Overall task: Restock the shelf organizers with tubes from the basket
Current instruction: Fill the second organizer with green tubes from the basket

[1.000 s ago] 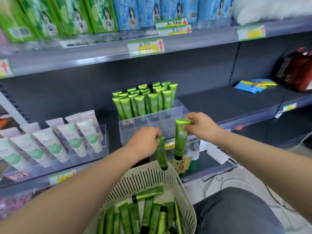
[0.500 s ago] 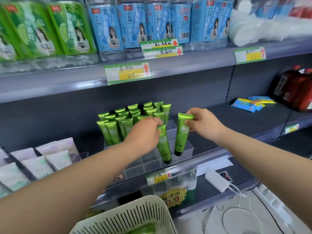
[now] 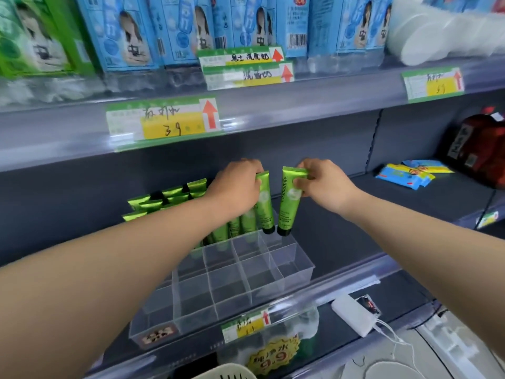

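Left hand (image 3: 237, 187) pinching one green tube (image 3: 265, 203); right hand (image 3: 325, 184) pinching another tube (image 3: 290, 203), both upright. Just below, clear organizer (image 3: 295, 266); standing tubes (image 3: 169, 195) behind left wrist.

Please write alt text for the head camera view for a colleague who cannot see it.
Two bare hands each hold a green tube upright, cap down, over the back of a clear divided organizer on a grey shop shelf: left hand, right hand. Green tubes already fill its back-left compartments; the front ones are empty. The white basket's rim shows at the bottom edge.
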Motion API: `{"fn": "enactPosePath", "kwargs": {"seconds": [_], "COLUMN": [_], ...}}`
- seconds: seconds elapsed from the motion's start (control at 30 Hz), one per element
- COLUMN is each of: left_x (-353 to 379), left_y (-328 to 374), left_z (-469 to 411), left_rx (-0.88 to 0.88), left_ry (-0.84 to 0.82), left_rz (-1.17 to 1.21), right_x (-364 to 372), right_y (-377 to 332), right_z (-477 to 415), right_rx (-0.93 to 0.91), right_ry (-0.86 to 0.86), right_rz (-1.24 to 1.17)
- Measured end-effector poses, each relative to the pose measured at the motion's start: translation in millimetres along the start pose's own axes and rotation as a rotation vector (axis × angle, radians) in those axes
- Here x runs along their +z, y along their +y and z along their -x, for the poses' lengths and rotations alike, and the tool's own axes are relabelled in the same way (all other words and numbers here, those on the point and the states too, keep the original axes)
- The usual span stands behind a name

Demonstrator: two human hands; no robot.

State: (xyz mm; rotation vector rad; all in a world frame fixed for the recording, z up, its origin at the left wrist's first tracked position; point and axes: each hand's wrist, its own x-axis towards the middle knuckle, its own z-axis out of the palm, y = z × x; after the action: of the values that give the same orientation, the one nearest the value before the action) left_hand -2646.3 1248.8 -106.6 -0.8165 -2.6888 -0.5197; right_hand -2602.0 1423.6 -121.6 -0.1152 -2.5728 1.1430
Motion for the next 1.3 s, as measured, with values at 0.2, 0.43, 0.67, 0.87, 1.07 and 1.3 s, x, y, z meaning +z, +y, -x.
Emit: {"fn": "enactPosePath", "kwargs": {"seconds": [0.2,0.43,0.67,0.87,1.07,1.3], "left_x": [16,38,63,72,82,87], "left_y": [-9,-18,-26,-28,-34,-35], "left_z": [-28,-44,-46,-52,-54,-53], "left_rx": [0.004,-0.018,-0.006,0.047,0.119,0.152], "left_ry": [0.035,0.038,0.024,0.035,0.009,0.003], "left_rz": [-0.021,-0.052,-0.08,-0.06,-0.117,-0.193], "right_x": [11,31,48,59,68,70], "right_y": [10,15,28,42,51,51], "right_z": [-25,-43,-50,-51,-50,-51], "right_rx": [-0.022,-0.065,-0.069,-0.022,-0.009,-0.014], "right_ry": [-0.001,0.011,-0.042,-0.078,-0.103,-0.08], "right_rz": [0.003,0.015,0.028,0.046,0.058,0.044]}}
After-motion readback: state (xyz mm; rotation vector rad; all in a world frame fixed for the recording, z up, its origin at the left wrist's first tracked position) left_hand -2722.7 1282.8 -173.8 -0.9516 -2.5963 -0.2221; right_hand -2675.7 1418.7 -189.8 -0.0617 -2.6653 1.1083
